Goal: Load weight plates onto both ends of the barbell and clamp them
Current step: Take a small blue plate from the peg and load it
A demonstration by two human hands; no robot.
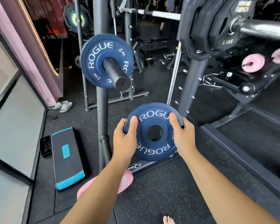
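Two blue ROGUE plates in view. One, the held plate point(153, 131), is gripped by both hands at its rim, face toward the camera, centre hole visible: left hand point(124, 139) on the left edge w/ thumb over the front, right hand point(183, 135) on the right edge, thumb covering part of the top lettering. It hangs above the floor, below and right of the barbell sleeve point(116, 72), not touching it. The other, the loaded plate point(102, 59), marked 2 KG, sits on that sleeve, whose bare end sticks out toward the camera.

Upper right: 1 black plate point(225, 26) marked 2.5KG on a second thick bar point(263, 29), w/ more black plates stacked behind it; count unclear, cut off by the frame edge.

Pink plates: 2 on a peg rack at right point(253, 63), the further one cut off at the edge; 1 pink disc on the floor point(124, 181), mostly hidden by the left forearm, its text unreadable.

Also 1 black-and-teal step platform point(66, 157) on the floor at left, 1 pair of pale slides point(64, 105) by the pink wall, and some toes point(168, 220) at the bottom edge. Dumbbells in the dark background too blurred to count.
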